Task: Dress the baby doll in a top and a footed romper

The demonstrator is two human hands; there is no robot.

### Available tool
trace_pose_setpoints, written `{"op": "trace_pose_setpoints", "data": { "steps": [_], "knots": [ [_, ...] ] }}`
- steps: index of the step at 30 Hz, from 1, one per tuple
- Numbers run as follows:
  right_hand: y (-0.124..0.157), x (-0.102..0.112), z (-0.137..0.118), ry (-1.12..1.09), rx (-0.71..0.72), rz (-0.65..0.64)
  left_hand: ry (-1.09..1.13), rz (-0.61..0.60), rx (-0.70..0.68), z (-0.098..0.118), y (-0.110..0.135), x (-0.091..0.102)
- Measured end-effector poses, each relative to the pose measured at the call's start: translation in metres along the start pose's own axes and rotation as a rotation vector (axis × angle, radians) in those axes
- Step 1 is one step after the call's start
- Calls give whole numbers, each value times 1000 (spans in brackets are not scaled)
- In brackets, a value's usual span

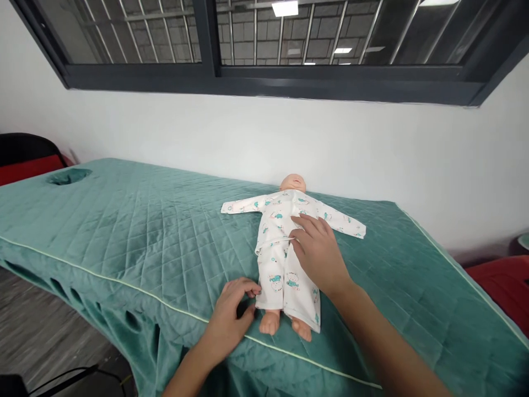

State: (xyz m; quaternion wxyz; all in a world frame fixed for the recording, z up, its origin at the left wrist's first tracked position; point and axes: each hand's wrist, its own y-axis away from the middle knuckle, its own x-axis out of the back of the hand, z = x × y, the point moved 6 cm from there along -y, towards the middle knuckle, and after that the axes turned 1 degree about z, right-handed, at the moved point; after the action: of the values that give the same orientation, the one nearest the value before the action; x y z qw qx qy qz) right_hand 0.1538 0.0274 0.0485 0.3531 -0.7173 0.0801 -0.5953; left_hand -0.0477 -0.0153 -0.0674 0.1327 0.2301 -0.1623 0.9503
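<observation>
A baby doll [293, 182] lies on its back, dressed in a white printed shirt [278, 215] and matching trousers [271, 275]. Its sleeves spread out to both sides, and its bare feet [270, 322] stick out of the trouser legs. My right hand [316, 251] is over the doll's waist, with thumb and index finger closed on the shirt's lower hem and the other fingers resting on the cloth. Beside the trouser leg at left is my left hand [233, 309], its fingers bent and touching the leg's edge, the thumb apart from them.
Quilted green cover [165, 237] drapes the bed, with a round hole [69, 176] at the far left. A white wall [177, 132] and a dark-framed window [264, 85] stand behind. Red seats [502, 286] show at the right and left edges.
</observation>
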Motion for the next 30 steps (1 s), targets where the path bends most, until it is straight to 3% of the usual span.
{"op": "trace_pose_setpoints", "data": {
  "steps": [7, 12, 17, 22, 30],
  "knots": [
    [17, 8, -10, -63, -64, -50, -123, 82, -16, 7, 0, -5],
    [56, 19, -46, -210, -117, -120, -149, 156, 25, 4, 4, -9],
    [91, 9, -68, -180, -179, -185, -76, 194, 96, 2, 10, -11],
    [93, 2, -70, -143, -225, -147, 125, 213, 124, 6, 16, -11],
    [90, 15, -81, -227, -225, -157, 168, 330, 103, 15, 28, 14]
  ]
}}
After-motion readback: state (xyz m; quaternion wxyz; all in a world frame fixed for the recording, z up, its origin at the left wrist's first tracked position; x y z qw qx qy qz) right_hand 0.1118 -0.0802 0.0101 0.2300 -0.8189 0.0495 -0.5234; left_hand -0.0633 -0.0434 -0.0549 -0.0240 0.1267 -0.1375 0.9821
